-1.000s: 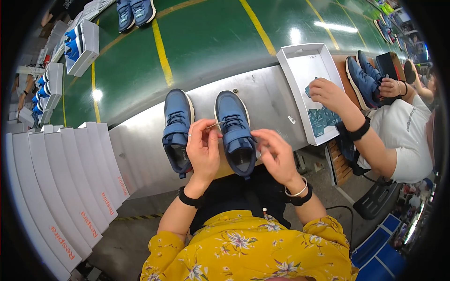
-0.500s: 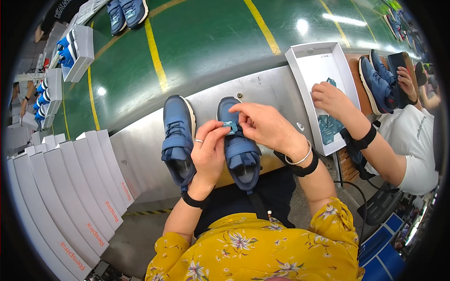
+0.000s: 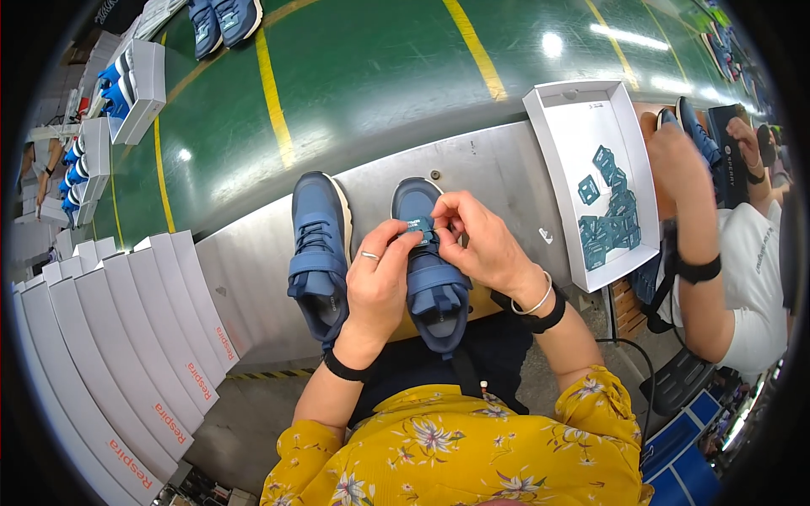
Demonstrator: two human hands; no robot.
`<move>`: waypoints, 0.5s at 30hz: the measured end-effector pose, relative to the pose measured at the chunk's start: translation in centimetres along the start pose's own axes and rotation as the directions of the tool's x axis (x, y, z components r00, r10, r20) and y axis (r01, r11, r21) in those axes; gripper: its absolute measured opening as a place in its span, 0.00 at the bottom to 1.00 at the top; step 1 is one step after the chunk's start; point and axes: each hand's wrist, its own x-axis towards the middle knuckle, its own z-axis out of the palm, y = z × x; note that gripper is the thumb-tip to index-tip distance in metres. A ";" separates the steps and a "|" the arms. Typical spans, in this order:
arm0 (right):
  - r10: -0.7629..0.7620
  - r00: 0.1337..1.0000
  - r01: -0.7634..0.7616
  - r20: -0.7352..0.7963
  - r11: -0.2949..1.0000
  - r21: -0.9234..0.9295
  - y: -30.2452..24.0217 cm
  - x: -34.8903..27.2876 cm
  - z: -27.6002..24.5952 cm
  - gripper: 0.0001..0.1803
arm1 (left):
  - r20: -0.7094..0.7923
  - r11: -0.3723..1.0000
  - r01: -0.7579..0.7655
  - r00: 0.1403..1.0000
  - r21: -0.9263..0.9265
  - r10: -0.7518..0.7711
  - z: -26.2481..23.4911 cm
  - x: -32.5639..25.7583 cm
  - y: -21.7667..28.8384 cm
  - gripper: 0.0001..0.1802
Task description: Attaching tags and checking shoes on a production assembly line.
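Note:
Two blue sneakers stand side by side on the metal bench, toes pointing away from me: the left sneaker [image 3: 314, 261] and the right sneaker [image 3: 434, 282]. A small teal tag [image 3: 417, 225] lies over the laces of the right one. My left hand [image 3: 377, 282] pinches the tag's near edge between thumb and forefinger. At its other side my right hand [image 3: 489, 249] is closed, thumb and forefinger together by the laces; what they hold is too small to make out. Neither hand touches the left sneaker.
A white box lid [image 3: 553, 160] with several teal tags [image 3: 620, 215] sits right on the metal bench [image 3: 253, 261]. A co-worker's blurred hand [image 3: 679, 169] is beyond it. White shoeboxes [image 3: 110, 363] stand stacked at left. A green conveyor belt [image 3: 363, 76] carries more sneakers [image 3: 226, 21].
The tag now lies flatter on the laces, and my right fingers have drawn together beside it. The co-worker's hand has left the box lid and moved right, toward other sneakers.

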 end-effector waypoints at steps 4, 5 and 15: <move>-0.007 1.000 0.007 -0.017 1.000 0.024 0.3 -0.3 0.1 0.17 | 0.008 0.999 -0.014 1.000 0.048 0.014 -0.1 0.5 0.3 0.12; -0.008 1.000 0.008 -0.017 1.000 0.025 0.4 -0.3 0.2 0.17 | 0.019 0.997 -0.030 0.999 0.064 0.029 -0.1 0.6 0.3 0.11; 0.015 0.999 -0.012 -0.037 0.995 0.101 1.0 -0.6 0.0 0.17 | 0.214 0.997 0.079 0.973 0.025 -0.083 -1.2 1.4 1.8 0.12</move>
